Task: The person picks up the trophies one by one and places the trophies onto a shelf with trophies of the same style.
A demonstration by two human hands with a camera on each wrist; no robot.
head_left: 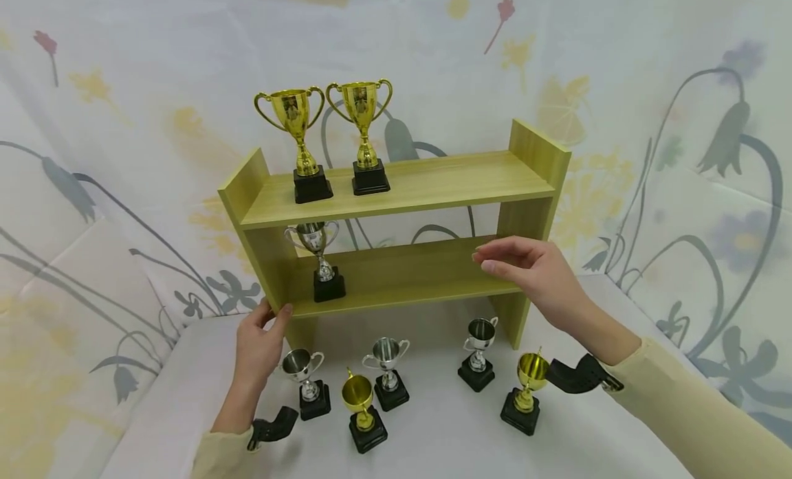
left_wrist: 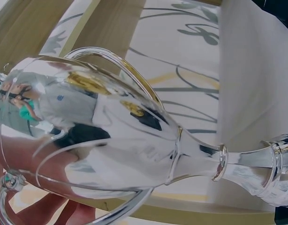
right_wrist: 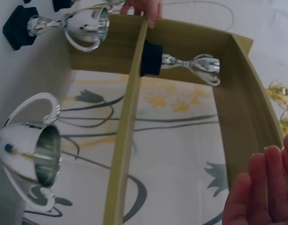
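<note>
My left hand (head_left: pixel 258 345) grips the left side of a wooden two-tier shelf (head_left: pixel 408 190), thumb on its front edge at the lower board. A silver trophy (left_wrist: pixel 111 126) stands close by this wrist and fills much of the left wrist view. My right hand (head_left: pixel 537 271) is raised before the lower board's right part, holding nothing, its fingers loosely extended. On the lower board, at the left, stands a silver trophy (head_left: pixel 329 286) with a black base. Two gold trophies, one left (head_left: pixel 304 161) and one beside it (head_left: pixel 366 152), stand upright on the top board.
On the white table before the shelf stand more trophies: a gold one (head_left: pixel 359 396) and a silver one (head_left: pixel 386 355) at centre-left, a silver one (head_left: pixel 479 335) and a gold one (head_left: pixel 532 372) at right. A flower-patterned cloth (head_left: pixel 668 211) hangs behind.
</note>
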